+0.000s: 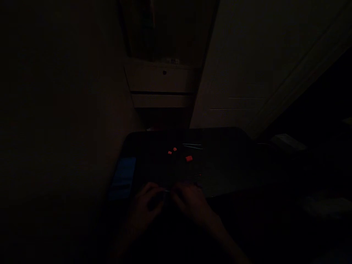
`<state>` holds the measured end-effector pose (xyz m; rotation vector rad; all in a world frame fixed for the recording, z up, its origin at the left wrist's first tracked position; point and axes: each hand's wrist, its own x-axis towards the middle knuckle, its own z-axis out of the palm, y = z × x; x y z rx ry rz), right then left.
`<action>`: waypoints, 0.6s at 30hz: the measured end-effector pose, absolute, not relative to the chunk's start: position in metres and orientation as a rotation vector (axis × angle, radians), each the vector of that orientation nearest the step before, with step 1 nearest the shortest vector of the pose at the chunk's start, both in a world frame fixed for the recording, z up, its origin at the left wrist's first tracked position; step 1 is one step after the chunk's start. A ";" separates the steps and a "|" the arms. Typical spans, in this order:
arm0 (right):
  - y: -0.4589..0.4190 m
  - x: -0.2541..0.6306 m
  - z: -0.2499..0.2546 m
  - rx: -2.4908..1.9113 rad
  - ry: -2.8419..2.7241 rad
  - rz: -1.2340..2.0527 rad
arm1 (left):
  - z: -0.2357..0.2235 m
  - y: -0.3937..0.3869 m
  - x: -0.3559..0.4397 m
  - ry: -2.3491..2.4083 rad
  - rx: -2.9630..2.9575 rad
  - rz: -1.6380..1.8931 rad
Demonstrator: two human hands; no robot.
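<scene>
The scene is very dark. Near the front edge of the dark table, my left hand (147,203) has its thumb and fingers curled toward each other at a thin pale piece (166,190), whose kind I cannot make out. Just right of it, my right hand (189,200) is closed, fingers bent down; what it holds is hidden. Beyond the hands lie a red-orange block (189,158) and two smaller orange pieces, one on the left (169,152) and one on the right (175,149). Two thin pale sticks (193,146) lie behind the block.
A blue flat sheet or cloth (123,178) lies at the table's left side. The dark table (225,157) reaches back to a cabinet with drawers (162,80) and a pale panel (228,88). A pale box-like object (288,142) stands at the right.
</scene>
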<state>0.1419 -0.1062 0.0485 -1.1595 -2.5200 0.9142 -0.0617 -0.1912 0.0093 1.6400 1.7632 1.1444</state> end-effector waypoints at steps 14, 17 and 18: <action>-0.095 0.140 0.046 -1.169 -2.465 1.049 | 0.011 -0.191 -0.063 1.742 1.586 1.124; -0.091 0.139 0.041 -1.167 -2.441 1.116 | 0.012 -0.191 -0.063 1.738 1.580 1.116; -0.090 0.138 0.039 -1.160 -2.432 1.141 | 0.012 -0.191 -0.063 1.739 1.576 1.112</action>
